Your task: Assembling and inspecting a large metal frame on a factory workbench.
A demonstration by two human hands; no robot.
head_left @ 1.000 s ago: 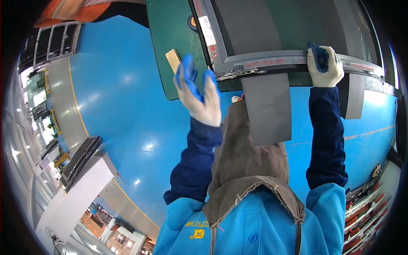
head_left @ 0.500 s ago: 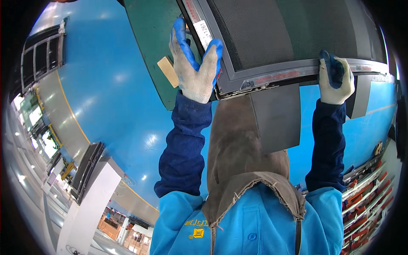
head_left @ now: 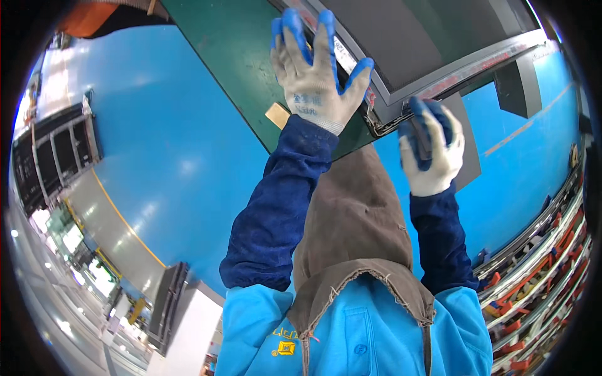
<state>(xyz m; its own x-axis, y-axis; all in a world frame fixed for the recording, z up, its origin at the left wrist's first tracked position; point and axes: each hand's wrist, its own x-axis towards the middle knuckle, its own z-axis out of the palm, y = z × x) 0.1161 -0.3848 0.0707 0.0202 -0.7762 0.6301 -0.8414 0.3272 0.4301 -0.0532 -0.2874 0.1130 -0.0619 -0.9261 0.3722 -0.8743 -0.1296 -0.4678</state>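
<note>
A grey-framed panel with dark mesh (head_left: pixel 433 37) lies on a green tabletop (head_left: pixel 216 53), its near corner toward me. My left hand (head_left: pixel 320 81), in a white glove with blue fingertips, rests with fingers spread by the panel's left edge. The thumb is near a white label (head_left: pixel 343 56) on the frame, and a small wooden block (head_left: pixel 277 115) lies beside the wrist. Just below the near corner, my right hand (head_left: pixel 436 150) is curled, palm side partly showing. Between its thumb and fingers sits a small dark grey piece (head_left: pixel 424 141), whose kind I cannot make out.
Grey flaps (head_left: pixel 464 135) hang below the panel's near edge, over blue floor. Racks with long profiles and red parts (head_left: pixel 527 301) stand at lower right. A white post (head_left: pixel 188 326) and dark stacked frames (head_left: pixel 53 150) are on the left.
My right hand has left the panel's near edge and moved left toward the corner. My left hand has turned and spread its fingers along the left edge. The whole view has shifted.
</note>
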